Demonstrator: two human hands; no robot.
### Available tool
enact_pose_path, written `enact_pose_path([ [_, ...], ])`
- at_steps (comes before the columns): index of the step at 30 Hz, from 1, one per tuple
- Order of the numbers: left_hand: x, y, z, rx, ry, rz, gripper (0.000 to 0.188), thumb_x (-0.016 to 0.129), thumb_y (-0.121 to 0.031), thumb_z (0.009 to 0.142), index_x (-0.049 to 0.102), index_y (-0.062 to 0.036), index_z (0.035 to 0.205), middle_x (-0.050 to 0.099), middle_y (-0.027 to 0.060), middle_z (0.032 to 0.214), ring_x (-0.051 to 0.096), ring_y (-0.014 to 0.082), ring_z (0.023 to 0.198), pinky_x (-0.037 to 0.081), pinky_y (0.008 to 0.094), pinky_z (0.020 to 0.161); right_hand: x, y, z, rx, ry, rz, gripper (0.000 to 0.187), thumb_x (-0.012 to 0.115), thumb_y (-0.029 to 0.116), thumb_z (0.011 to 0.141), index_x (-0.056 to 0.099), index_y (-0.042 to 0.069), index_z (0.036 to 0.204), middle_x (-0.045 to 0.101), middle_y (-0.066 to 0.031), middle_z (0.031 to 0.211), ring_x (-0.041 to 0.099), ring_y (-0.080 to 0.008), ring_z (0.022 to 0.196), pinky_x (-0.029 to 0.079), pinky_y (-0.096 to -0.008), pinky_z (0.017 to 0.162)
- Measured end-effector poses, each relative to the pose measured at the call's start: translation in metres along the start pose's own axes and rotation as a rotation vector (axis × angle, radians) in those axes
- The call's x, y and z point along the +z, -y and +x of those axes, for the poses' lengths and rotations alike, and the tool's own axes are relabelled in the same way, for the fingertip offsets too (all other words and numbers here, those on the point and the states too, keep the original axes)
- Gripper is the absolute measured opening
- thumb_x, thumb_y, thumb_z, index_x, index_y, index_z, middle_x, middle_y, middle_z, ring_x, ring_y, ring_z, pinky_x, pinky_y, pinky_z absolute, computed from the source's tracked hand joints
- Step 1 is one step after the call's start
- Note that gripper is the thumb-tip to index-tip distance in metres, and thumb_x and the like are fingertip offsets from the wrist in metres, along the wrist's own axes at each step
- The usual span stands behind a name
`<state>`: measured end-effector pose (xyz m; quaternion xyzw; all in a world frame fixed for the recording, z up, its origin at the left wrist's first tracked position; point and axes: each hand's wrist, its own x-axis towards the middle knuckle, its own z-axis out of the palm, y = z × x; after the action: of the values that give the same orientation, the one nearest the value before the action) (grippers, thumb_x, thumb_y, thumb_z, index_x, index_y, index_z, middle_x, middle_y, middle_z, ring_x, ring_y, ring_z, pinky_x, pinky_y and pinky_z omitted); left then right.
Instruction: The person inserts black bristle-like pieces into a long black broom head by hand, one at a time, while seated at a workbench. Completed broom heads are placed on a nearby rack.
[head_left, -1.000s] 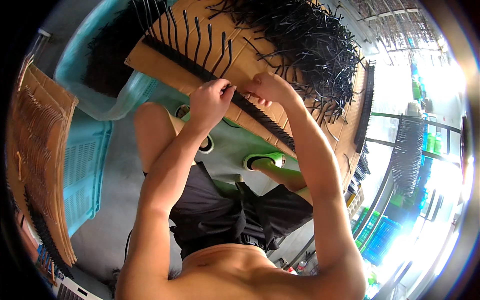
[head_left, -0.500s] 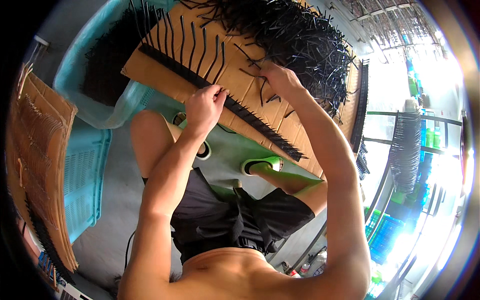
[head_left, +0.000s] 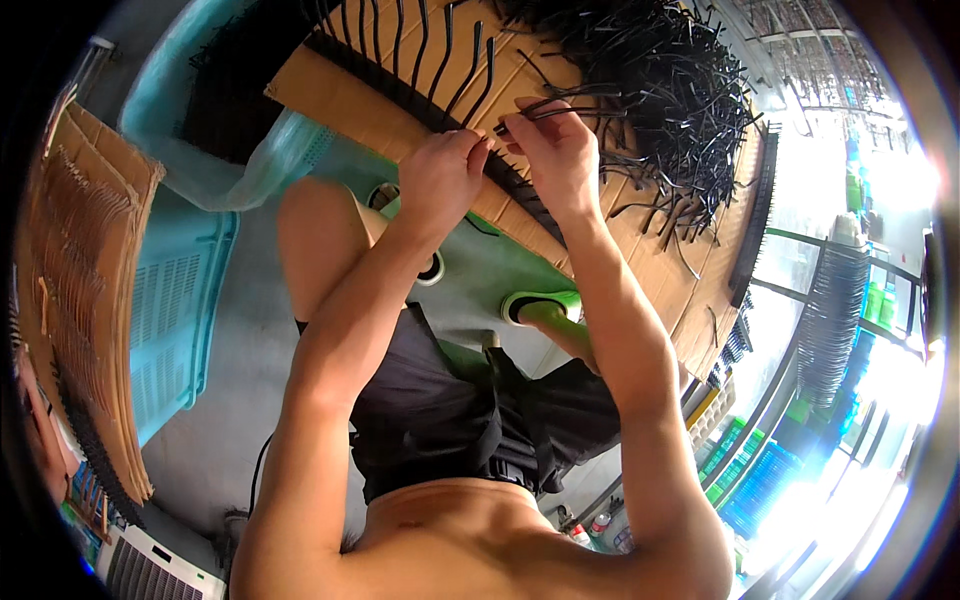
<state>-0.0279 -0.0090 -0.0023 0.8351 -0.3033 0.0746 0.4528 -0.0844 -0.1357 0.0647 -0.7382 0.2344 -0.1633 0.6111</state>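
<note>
A long black toothed strip (head_left: 375,78) lies slantwise along the near edge of the cardboard (head_left: 700,290). Several thin black bent sticks (head_left: 468,78), shaped like spectacle temples, stand in a row in its far-left part. My left hand (head_left: 440,180) is closed over the strip beside the last standing stick, thumb and finger pinched; whatever they pinch is hidden. Just right of it, my right hand (head_left: 558,155) grips a few similar black sticks (head_left: 590,111), their near ends by my left fingertips. A large heap of loose black sticks (head_left: 660,90) covers the cardboard beyond.
At the far left stands a blue tub (head_left: 150,130) with dark contents. A blue crate (head_left: 180,310) and upright cardboard sheets (head_left: 85,240) are at the left. Another toothed strip (head_left: 755,220) lies along the cardboard's right side, near metal rails (head_left: 790,290). My legs are under the cardboard's near edge.
My right hand has come left from the heap to the strip, bringing black sticks close to my left hand. My left hand stays at the strip. The whole view has shifted slightly.
</note>
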Motion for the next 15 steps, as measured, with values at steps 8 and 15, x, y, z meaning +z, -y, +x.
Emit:
enact_pose_path([
  [8, 0.0, 0.0, 0.001, 0.003, 0.01, 0.007, 0.01, 0.07, -0.014, 0.084, 0.067, -0.0044, 0.081, 0.066, 0.0159, 0.074, 0.065, 0.0354, 0.069, 0.05, 0.0447, 0.058, 0.006, -0.013, -0.008, -0.04, -0.021, 0.018, 0.017, 0.064, 0.01, 0.089, 0.067, -0.003, 0.1, 0.073, -0.0084, 0.087, 0.067, -0.0105, 0.076, 0.053, -0.0246, 0.07],
  [15, 0.0, 0.002, 0.002, 0.046, -0.053, -0.014, 0.008, 0.071, -0.011, 0.082, 0.066, -0.0043, 0.08, 0.066, 0.0163, 0.075, 0.065, 0.0354, 0.07, 0.051, 0.0441, 0.058, 0.007, -0.012, -0.013, -0.093, 0.012, -0.042, 0.016, 0.066, 0.011, 0.089, 0.069, 0.0, 0.1, 0.074, -0.0071, 0.085, 0.069, -0.0089, 0.079, 0.053, -0.0241, 0.069],
])
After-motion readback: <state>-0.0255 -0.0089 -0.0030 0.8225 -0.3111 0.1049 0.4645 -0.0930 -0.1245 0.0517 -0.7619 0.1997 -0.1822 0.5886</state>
